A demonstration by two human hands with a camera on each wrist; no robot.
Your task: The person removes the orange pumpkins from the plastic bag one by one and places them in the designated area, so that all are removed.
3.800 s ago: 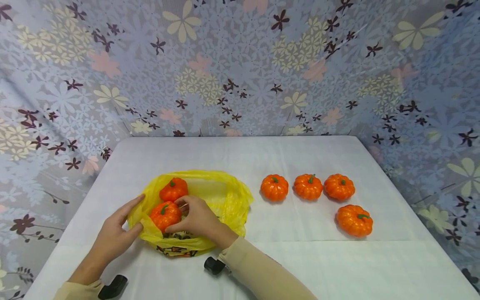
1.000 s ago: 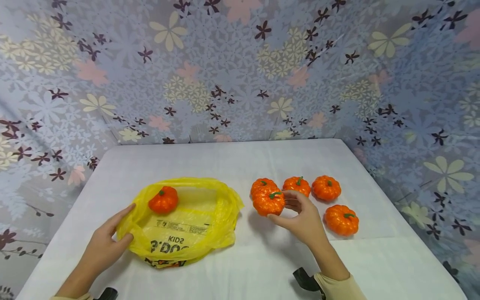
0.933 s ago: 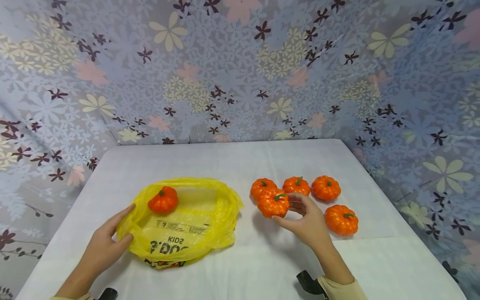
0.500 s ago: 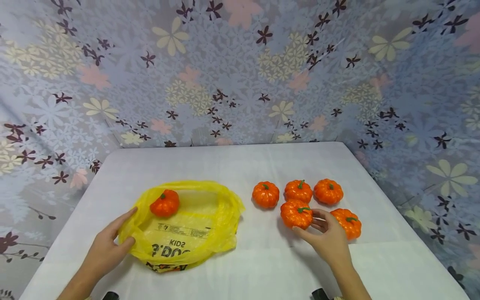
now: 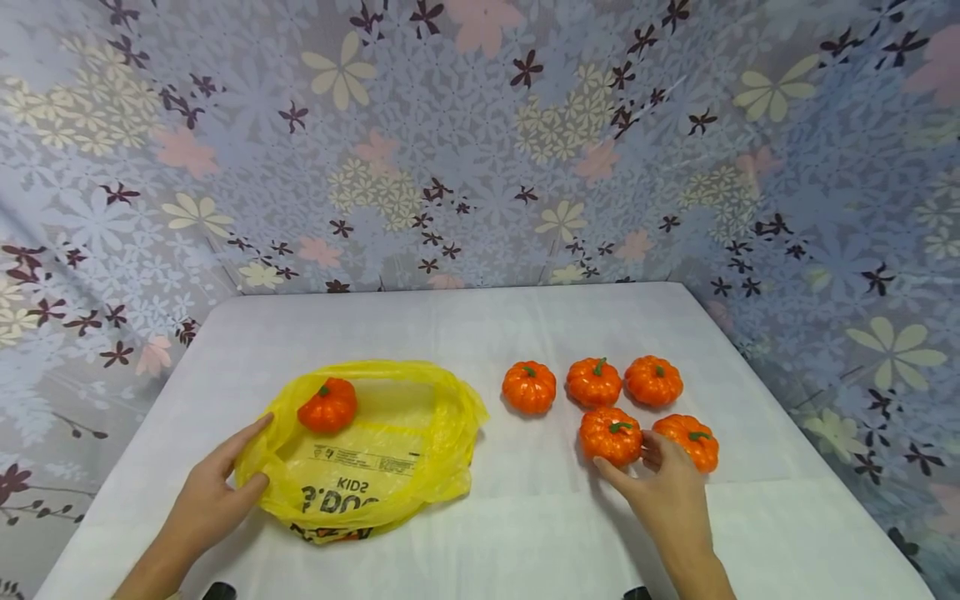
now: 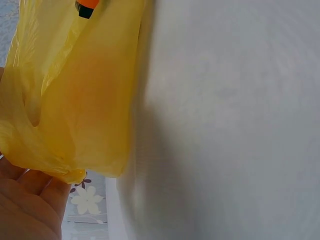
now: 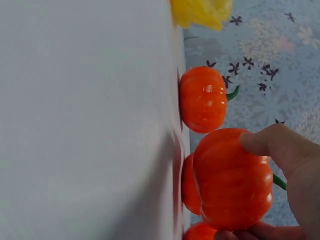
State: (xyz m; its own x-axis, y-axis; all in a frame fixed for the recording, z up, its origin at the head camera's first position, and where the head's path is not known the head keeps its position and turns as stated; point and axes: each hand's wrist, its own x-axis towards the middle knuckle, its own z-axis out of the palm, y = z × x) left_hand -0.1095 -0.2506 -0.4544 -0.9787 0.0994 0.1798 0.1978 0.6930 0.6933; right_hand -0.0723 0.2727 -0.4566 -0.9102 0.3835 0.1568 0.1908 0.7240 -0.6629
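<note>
In the head view a small orange pumpkin (image 5: 611, 437) with a green stem sits between the thumb and fingers of my right hand (image 5: 663, 492), at or just above the table. The right wrist view shows the same pumpkin (image 7: 232, 180) gripped from the stem side, thumb on its upper side. On the left, my left hand (image 5: 213, 492) holds the near-left rim of a yellow plastic bag (image 5: 450, 442), whose mouth gapes upward. One pumpkin (image 5: 327, 406) lies inside it. The left wrist view has the bag (image 6: 95, 110) draped over the fingers, which it partly hides.
Behind the held pumpkin stand three more: a left one (image 5: 528, 388), a middle one (image 5: 593, 382) and a right one (image 5: 654, 382). Another pumpkin (image 5: 688, 442) is close beside my right fingers. A white cloth covers the table (image 5: 510, 533); patterned fabric (image 5: 480, 167) hangs behind.
My right hand has taken one pumpkin out of the bag, carried it rightward past the left pumpkin, and lowered it in front of the others. My left hand has stayed at the bag's rim.
</note>
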